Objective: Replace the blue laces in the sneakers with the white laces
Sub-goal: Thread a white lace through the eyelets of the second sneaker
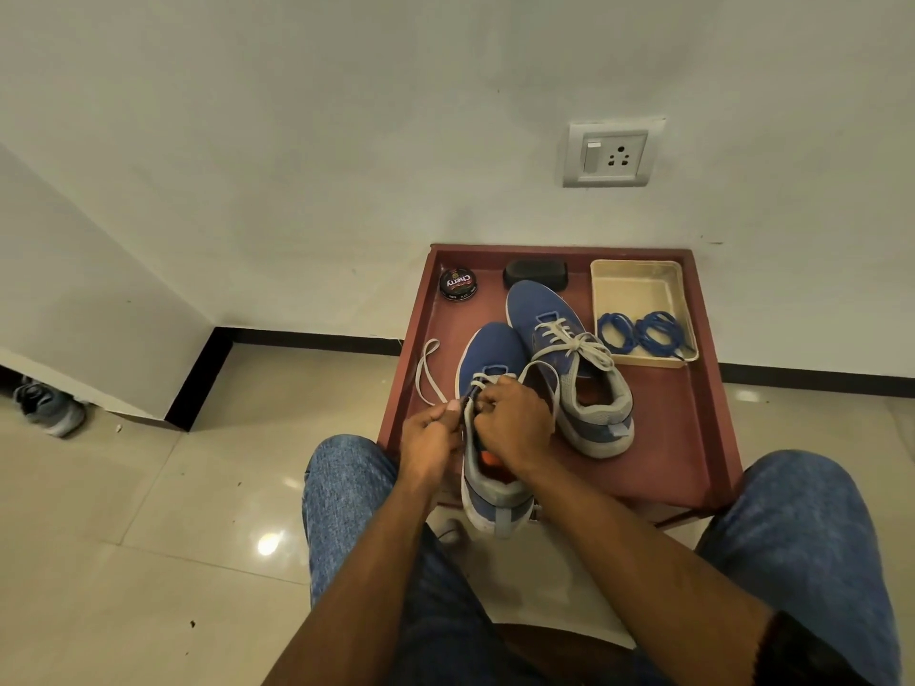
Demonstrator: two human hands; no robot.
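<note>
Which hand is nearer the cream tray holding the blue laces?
Right. The right hand works at the near sneaker, below-left of the cream tray; the left hand sits farther left, pinching the white lace.

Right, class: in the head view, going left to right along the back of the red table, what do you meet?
Polish tin → black brush → cream tray, which holds the coiled blue laces at its near end.
</note>
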